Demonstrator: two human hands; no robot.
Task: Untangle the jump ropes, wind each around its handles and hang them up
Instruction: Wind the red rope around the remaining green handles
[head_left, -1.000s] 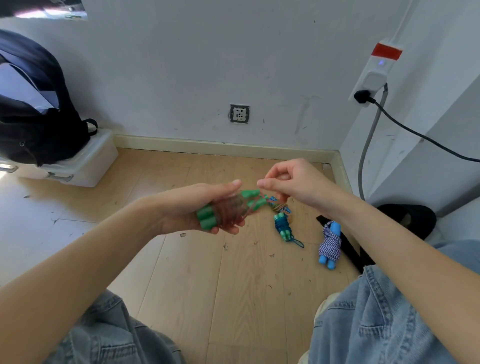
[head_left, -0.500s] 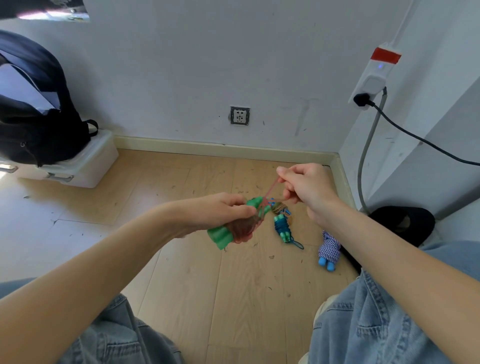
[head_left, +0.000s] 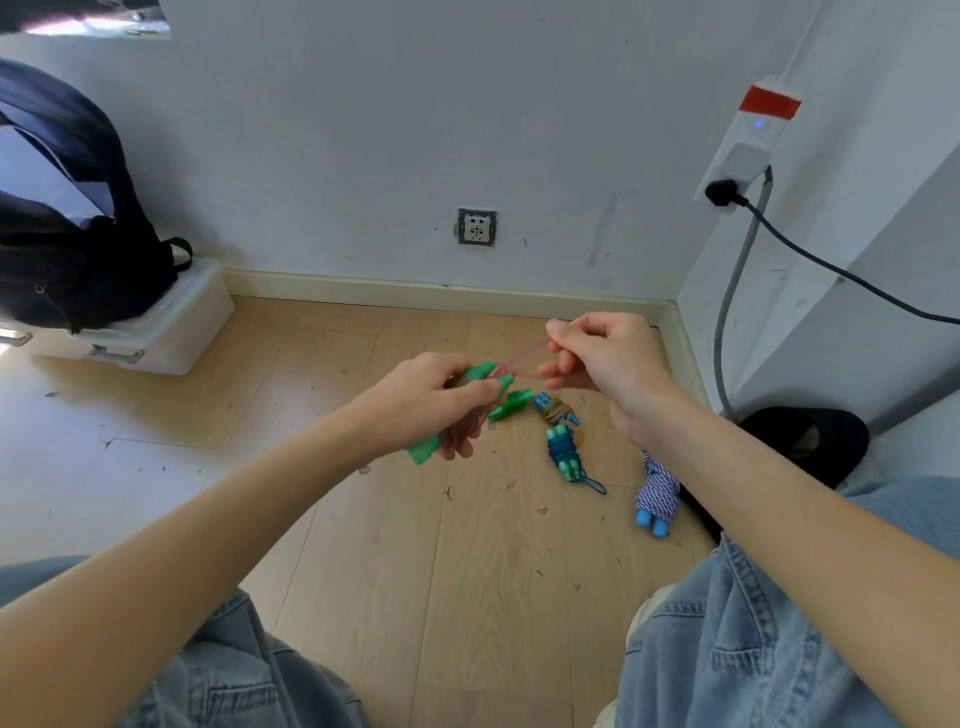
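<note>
My left hand (head_left: 431, 405) grips a pair of green handles (head_left: 480, 373) with red rope wound round them, held above the floor. My right hand (head_left: 602, 358) pinches the loose end of that red rope (head_left: 524, 356), pulled taut to the right and up. On the floor below lie wound ropes: a green-handled one (head_left: 511, 405), a brownish one with blue handles (head_left: 556, 410), a dark blue one with teal handles (head_left: 563, 452) and a blue-and-white one with blue handles (head_left: 657, 493).
A black backpack (head_left: 67, 218) sits on a white plastic box (head_left: 156, 332) at the left wall. A wall socket (head_left: 477, 227) is ahead. A power strip (head_left: 748, 140) with grey and black cables hangs at right, above a black object (head_left: 810, 441). My denim-clad knees frame the wooden floor.
My right hand has drawn the red rope end out to the right and upward. My left hand has turned the green handles and now holds them more upright.
</note>
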